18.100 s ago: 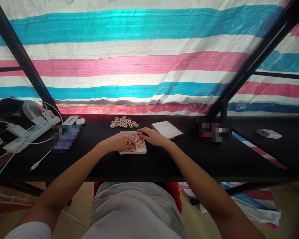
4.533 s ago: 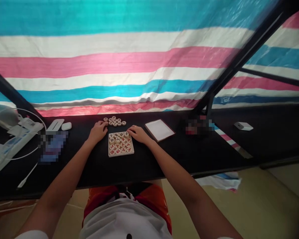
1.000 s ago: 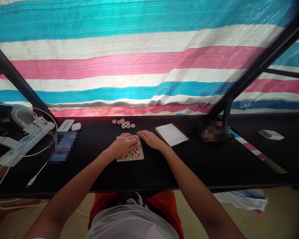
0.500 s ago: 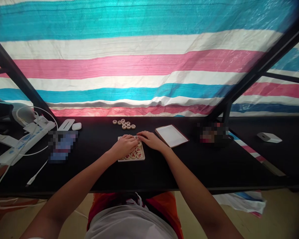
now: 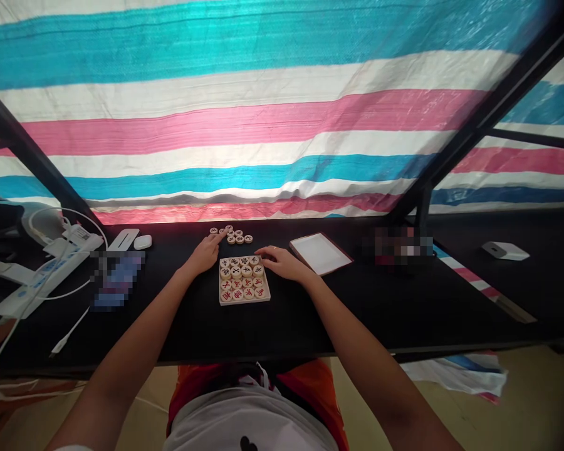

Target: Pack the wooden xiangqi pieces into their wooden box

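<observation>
A shallow white box (image 5: 245, 302) holds rows of round Chinese chess pieces, black characters in the far rows and red in the near ones. My right hand (image 5: 284, 262) is at the box's far right corner, fingers curved about its edge. Beyond the box, my left hand (image 5: 205, 254) reaches forward with fingers stretched out, the fingertips at a small group of loose chess pieces (image 5: 239, 233). Its fingers partly cover one of these pieces, and no piece shows lifted in the hand.
Right of the box lies a brown-rimmed white lid (image 5: 320, 253). A power strip (image 5: 51, 275) with cables, a white earphone case (image 5: 143, 242) and a blurred-out phone-like object (image 5: 117, 282) are at left. A white adapter (image 5: 505, 250) sits far right. Striped tarpaulin (image 5: 244, 125) hangs behind the black table (image 5: 282, 332).
My left hand has left the pieces in the box and moved forward and left to the loose ones, uncovering the filled rows. My right hand stays at the box's corner.
</observation>
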`<action>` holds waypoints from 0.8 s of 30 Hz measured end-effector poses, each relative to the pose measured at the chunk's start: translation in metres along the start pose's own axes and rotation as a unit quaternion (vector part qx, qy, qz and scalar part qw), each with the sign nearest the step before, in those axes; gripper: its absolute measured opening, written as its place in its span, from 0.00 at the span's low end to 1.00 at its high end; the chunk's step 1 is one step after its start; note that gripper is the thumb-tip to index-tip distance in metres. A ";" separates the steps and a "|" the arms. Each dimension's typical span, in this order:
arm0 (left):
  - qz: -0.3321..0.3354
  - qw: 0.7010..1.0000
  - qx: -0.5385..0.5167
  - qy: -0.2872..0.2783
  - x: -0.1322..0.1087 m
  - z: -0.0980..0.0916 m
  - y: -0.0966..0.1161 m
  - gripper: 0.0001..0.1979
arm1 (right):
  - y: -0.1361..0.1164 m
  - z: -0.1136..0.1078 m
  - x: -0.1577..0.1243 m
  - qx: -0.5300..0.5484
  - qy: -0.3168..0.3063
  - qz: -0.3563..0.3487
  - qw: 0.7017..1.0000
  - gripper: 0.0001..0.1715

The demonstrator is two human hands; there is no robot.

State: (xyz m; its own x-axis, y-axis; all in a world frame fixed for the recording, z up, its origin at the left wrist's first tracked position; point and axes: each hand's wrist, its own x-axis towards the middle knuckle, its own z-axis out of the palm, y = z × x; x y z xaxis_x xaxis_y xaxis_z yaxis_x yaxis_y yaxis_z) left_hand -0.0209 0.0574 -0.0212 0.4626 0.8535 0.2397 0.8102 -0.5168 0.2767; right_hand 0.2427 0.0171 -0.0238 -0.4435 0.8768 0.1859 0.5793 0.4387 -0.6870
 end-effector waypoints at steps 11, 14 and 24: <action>-0.048 0.993 0.100 -0.026 -0.009 -0.018 -0.005 0.12 | 0.002 0.003 0.001 -0.006 0.027 -0.010 1.000 0.15; -0.079 0.993 0.081 -0.042 -0.014 -0.028 -0.004 0.10 | 0.005 0.002 0.000 -0.006 0.048 0.003 0.999 0.14; 0.121 0.965 -0.203 -0.110 -0.029 -0.042 0.064 0.11 | 0.007 -0.001 0.000 -0.032 0.089 0.057 0.994 0.13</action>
State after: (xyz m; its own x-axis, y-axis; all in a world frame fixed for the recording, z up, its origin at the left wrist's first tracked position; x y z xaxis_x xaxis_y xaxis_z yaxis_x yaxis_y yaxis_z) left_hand 0.0019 -0.0033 0.0286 0.7222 0.6750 0.1508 0.4824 -0.6478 0.5896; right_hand 0.2473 0.0202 -0.0282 -0.2465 0.9403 0.2347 0.6645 0.3402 -0.6653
